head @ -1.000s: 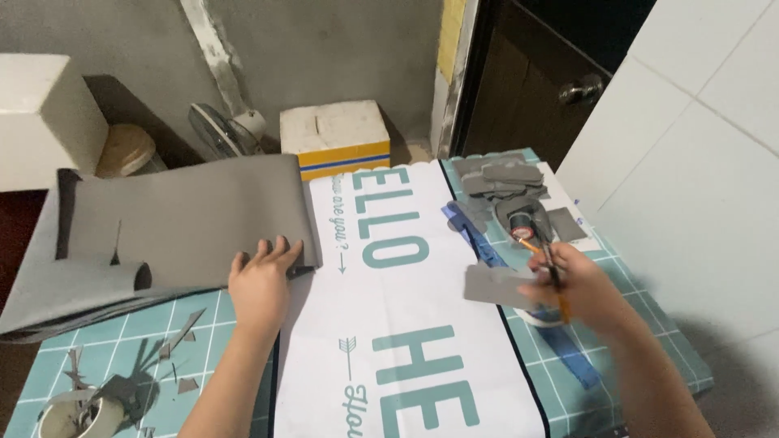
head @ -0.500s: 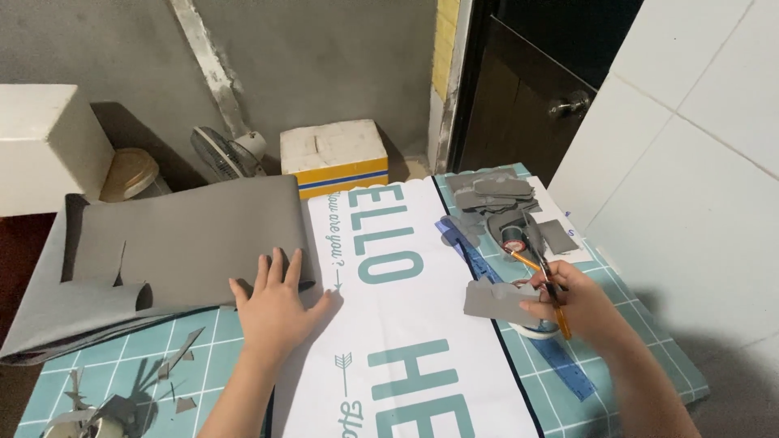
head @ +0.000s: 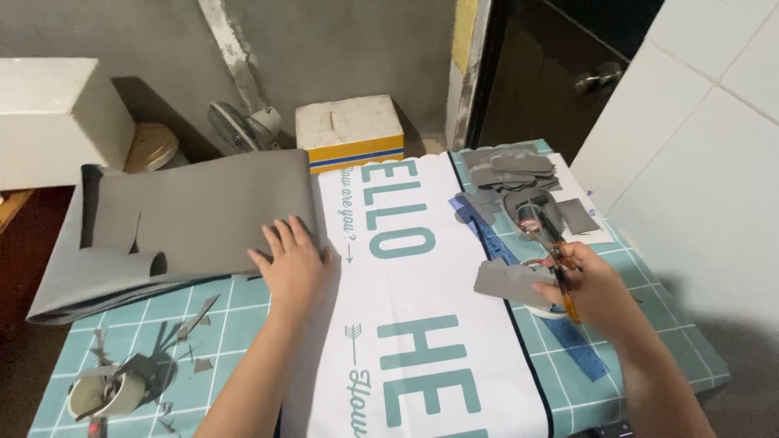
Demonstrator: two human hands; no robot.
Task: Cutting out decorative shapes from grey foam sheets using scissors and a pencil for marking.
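My left hand (head: 294,264) lies flat, fingers spread, on the near edge of a large grey sheet (head: 187,215) where it meets a white banner (head: 414,308) with teal letters. My right hand (head: 592,288) grips orange-handled scissors (head: 556,259) together with a small cut grey piece (head: 507,282), held just above the banner's right edge. A pile of cut grey pieces (head: 511,170) lies beyond the scissors' tips.
A teal gridded cutting mat (head: 130,324) covers the table, with grey scraps and a tape roll (head: 101,393) at the near left. A blue ruler (head: 568,349) runs under my right hand. Behind stand a white and yellow box (head: 349,134), a fan (head: 239,128) and a white block (head: 57,122).
My left hand slid up and right onto the grey sheet's edge and spread flat. The right hand with scissors and grey piece stays in much the same place.
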